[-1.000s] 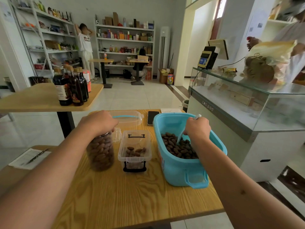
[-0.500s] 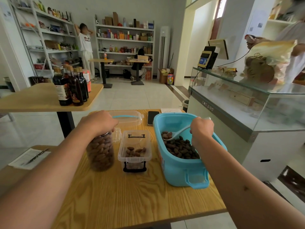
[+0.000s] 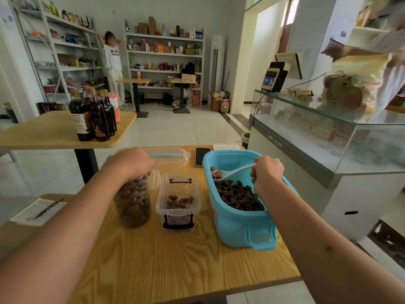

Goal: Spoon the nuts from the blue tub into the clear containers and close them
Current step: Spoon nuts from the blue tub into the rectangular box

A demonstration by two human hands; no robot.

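The right hand [image 3: 267, 174] grips the light, stiff spoon [image 3: 233, 172] by its handle, its heaped loose nuts [image 3: 215, 173] likely to roll off if tipped, while the left hand [image 3: 129, 163] clasps the full jar [image 3: 133, 200].

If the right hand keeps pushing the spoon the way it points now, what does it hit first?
The right hand aims the spoon leftward; its bowl already sits near the blue tub left inner wall, so likely that wall comes first, though depth is unclear. Beyond lies the small clear container.
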